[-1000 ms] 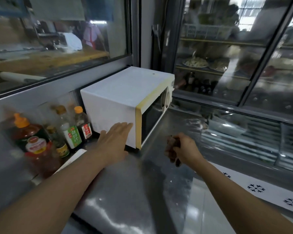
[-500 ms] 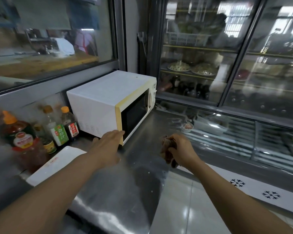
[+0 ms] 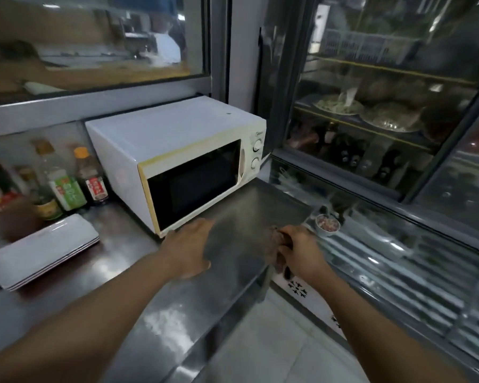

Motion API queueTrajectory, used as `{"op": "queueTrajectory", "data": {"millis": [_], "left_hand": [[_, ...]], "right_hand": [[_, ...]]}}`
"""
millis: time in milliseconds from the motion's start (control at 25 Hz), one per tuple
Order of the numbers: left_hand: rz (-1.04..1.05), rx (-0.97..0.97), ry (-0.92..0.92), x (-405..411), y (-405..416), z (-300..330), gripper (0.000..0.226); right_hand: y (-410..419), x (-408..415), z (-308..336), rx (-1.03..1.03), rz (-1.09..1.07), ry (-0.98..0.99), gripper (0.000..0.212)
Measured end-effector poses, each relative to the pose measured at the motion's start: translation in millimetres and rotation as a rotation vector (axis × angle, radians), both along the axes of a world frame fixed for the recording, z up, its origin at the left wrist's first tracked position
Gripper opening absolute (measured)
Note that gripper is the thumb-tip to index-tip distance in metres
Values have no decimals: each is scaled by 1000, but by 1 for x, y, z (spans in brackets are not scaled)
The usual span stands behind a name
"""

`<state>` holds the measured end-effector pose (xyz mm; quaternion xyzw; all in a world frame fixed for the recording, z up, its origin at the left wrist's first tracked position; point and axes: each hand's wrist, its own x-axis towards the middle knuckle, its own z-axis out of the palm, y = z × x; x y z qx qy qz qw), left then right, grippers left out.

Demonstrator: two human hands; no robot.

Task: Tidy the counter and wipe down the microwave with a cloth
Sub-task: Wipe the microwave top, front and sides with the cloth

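A white microwave (image 3: 161, 139) with a dark door and a yellowed front frame stands on the steel counter (image 3: 155, 308), its door closed. My left hand (image 3: 190, 248) hovers flat with straight fingers just in front of the microwave's lower front corner, apart from it. My right hand (image 3: 302, 252) grips a dark brown crumpled cloth (image 3: 275, 248) near the counter's right edge.
Several sauce bottles (image 3: 67, 183) stand left of the microwave against the wall. A stack of white rectangular plates (image 3: 39, 252) lies at the left. A small bowl (image 3: 327, 225) sits on the glass display case to the right. Glass-door fridges rise behind.
My left hand has come off the microwave's side and now hovers in front of its lower corner. My view has swung left so the microwave's front faces me. The right hand still holds the cloth.
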<state>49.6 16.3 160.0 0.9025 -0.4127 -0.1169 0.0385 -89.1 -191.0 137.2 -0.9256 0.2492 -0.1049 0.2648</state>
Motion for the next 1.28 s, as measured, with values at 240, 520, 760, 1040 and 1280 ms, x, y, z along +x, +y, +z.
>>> {"op": "queueTrajectory", "data": {"millis": [240, 520, 760, 1040, 1280], "left_hand": [[77, 2, 15, 11, -50, -19, 92], [123, -29, 36, 73, -88, -63, 88], [97, -79, 71, 122, -118, -92, 73], [145, -115, 166, 143, -141, -95, 74], [173, -86, 171, 139, -158, -80, 68]], "right_hand": [[-60, 38, -21, 66, 105, -32, 37], [-101, 135, -62, 38, 82, 5, 26], [-120, 218, -107, -23, 96, 121, 29], [-123, 226, -146, -217, 251, 273, 41], [-149, 214, -114, 100, 214, 226, 33]]}}
